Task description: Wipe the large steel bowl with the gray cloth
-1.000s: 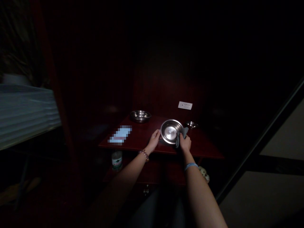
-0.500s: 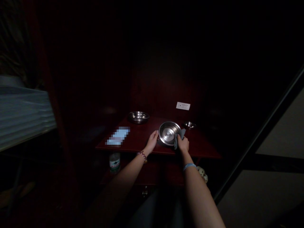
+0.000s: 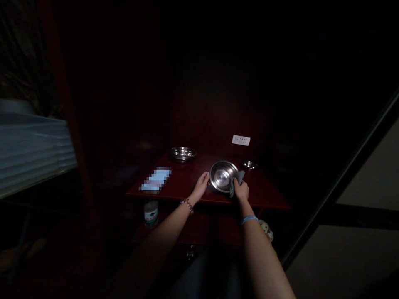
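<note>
A shiny metal bowl (image 3: 222,176) is tilted toward me above the front part of a dark red shelf (image 3: 187,182). My left hand (image 3: 201,186) is closed on its left rim; the fingertips are partly hidden behind the bowl. On the right side, my right hand (image 3: 241,190) grips a grey cloth (image 3: 232,187), which is pressed over the bowl's right rim. Behind and to the left sits a stack of metal bowls (image 3: 182,155). A smaller metal dish (image 3: 249,165) lies at the back right.
A pixelated bright rectangle (image 3: 156,178) lies on the shelf's left. Below stand a bottle with a green-and-white label (image 3: 151,214) and a pale spotted object (image 3: 266,230). A white socket plate (image 3: 241,140) is on the back wall. Pale ridged stacked material (image 3: 34,145) juts in at left.
Very little differs. The whole view has shifted slightly, and both hands hold the bowl and cloth in nearly the same position.
</note>
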`<state>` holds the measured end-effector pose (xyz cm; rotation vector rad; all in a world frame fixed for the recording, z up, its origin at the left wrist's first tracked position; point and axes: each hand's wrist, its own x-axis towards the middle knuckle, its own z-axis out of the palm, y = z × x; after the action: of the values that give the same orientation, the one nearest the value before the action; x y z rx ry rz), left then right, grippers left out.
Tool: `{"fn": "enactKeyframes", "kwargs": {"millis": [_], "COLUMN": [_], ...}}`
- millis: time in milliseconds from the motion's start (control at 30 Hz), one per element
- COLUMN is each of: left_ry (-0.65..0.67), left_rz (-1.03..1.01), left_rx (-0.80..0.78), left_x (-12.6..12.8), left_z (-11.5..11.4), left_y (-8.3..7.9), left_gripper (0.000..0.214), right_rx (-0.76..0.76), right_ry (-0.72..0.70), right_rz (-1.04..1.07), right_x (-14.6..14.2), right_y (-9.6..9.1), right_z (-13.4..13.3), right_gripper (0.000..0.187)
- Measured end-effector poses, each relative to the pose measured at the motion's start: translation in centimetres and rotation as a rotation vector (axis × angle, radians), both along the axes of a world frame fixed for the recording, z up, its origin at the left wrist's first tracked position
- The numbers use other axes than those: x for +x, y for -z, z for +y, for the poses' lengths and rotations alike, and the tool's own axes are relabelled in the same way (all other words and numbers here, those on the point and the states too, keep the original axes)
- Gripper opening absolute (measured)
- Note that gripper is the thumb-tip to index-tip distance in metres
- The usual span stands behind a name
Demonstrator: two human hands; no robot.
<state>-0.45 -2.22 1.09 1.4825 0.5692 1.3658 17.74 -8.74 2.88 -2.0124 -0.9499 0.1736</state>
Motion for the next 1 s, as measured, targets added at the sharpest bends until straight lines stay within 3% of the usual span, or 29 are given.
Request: {"fn": "enactKeyframes", "kwargs": {"millis": [1000], "left_ry": [0.013], "left_rz": [-0.021], "left_rx": [0.014], "left_x": [0.2], "left_z": [1.2], "left_y": [0.7], "left_gripper": [0.041], "right_rx": [-0.075], "right_ry": [-0.031], "right_rz": [0.045], "right_x": [0.7], "right_y": [0.0], "right_z": [-0.1], "right_gripper": [0.047]}}
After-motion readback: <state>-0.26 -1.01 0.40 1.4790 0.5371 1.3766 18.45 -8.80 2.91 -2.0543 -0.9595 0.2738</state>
